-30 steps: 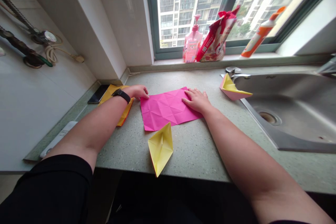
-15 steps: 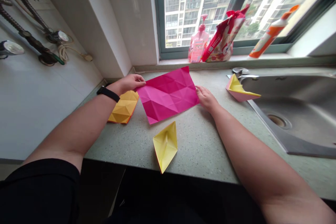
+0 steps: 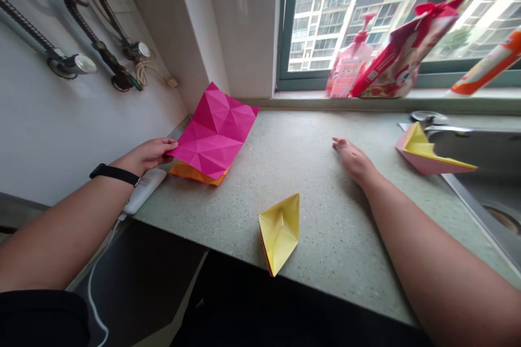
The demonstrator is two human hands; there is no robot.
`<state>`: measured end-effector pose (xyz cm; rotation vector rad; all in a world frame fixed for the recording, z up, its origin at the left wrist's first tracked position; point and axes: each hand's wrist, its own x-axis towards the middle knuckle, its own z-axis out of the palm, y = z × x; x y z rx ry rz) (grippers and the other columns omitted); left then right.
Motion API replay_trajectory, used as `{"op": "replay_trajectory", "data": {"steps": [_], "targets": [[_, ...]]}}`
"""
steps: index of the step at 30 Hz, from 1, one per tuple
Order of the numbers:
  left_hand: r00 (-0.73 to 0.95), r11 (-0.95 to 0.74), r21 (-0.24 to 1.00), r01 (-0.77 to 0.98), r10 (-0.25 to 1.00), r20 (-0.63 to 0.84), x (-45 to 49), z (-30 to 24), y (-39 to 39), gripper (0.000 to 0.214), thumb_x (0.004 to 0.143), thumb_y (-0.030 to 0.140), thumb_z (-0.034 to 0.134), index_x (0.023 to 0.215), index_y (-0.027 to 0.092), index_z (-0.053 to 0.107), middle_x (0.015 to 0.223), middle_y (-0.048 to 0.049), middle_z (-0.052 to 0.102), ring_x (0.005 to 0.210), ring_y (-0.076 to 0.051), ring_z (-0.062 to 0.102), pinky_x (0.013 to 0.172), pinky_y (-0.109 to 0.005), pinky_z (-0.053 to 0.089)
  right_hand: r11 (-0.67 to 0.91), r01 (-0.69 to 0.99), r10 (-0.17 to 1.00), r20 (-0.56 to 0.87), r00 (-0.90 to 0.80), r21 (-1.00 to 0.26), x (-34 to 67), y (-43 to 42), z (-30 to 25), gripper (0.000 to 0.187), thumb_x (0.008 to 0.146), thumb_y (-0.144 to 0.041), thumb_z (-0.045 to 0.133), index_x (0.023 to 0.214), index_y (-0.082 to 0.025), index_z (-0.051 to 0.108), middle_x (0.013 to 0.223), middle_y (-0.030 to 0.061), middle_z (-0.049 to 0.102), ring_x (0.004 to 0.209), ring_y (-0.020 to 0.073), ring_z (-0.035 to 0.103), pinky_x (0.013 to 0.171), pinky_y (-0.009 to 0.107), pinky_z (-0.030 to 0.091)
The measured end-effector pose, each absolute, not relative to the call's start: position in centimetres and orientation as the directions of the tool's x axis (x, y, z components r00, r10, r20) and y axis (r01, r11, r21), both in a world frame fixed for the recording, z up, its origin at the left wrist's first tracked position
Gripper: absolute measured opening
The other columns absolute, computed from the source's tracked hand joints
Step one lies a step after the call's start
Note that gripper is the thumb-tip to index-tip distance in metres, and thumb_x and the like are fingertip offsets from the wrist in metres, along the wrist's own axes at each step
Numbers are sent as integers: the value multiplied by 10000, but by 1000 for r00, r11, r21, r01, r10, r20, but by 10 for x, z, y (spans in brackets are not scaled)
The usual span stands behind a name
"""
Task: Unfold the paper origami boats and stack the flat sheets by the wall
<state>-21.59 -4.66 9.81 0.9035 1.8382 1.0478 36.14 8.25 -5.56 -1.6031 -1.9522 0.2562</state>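
Note:
My left hand (image 3: 148, 154) pinches the corner of a creased pink paper sheet (image 3: 214, 130) and holds it lifted over the left end of the counter, above an orange-yellow folded paper (image 3: 193, 173). My right hand (image 3: 353, 160) rests on the counter (image 3: 317, 211) with its fingers stretched out, holding nothing. A yellow paper boat (image 3: 280, 230) lies near the counter's front edge between my arms. A pink and yellow paper boat (image 3: 427, 154) sits to the right, at the sink's rim.
A steel sink (image 3: 488, 173) takes up the right side. On the window sill stand a pink pump bottle (image 3: 350, 68), a red pouch (image 3: 401, 51) and an orange bottle (image 3: 486, 68). A white device with a cord (image 3: 142, 190) lies by my left wrist. Hoses (image 3: 77, 16) hang on the left wall.
The pink sheet lay flat under both hands, then was lifted. My left hand has now carried it left over the orange paper, and my right hand has let go. The view turned left.

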Motion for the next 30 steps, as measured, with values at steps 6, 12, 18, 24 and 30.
{"op": "replay_trajectory", "data": {"steps": [6,12,18,24,30], "targets": [[-421,455,881,129,830,-367,-236,74,-60,352,651,160,910,940,177,710,892,-20,764,723,-147,717,623,-209,614,221,774,954,296,-45,-593,352,76,-46,791,1117,-677,163,1537,-203,638,1497,196,714,1439,354,631,1256,573,442],[-446,477,872,108,807,-386,-233,75,-67,277,683,98,862,913,189,739,893,-39,780,696,-146,722,657,-221,646,228,797,957,281,-77,-559,347,71,-41,743,1109,-643,187,1495,-230,670,1559,158,680,1516,346,568,1302,604,387],[-425,502,853,142,809,-405,-226,87,-71,234,700,138,853,913,167,760,888,-58,789,689,-162,725,624,-232,645,238,816,955,278,-100,-527,344,67,-37,678,1104,-545,225,1482,-207,675,1544,159,693,1518,349,566,1299,600,397],[-456,533,827,178,790,-411,-219,87,-69,255,658,145,898,862,180,749,837,-38,767,657,-158,699,554,-218,596,241,839,958,257,-125,-488,342,64,-32,660,1096,-517,257,1498,-185,661,1554,168,683,1511,356,571,1290,592,411],[-452,513,788,340,824,-342,-225,86,-71,271,641,254,918,829,200,730,802,-37,745,681,-182,683,576,-241,546,258,841,954,264,-143,-476,343,65,-34,638,1105,-518,270,1508,-205,653,1557,154,683,1509,344,576,1288,584,415]]}}
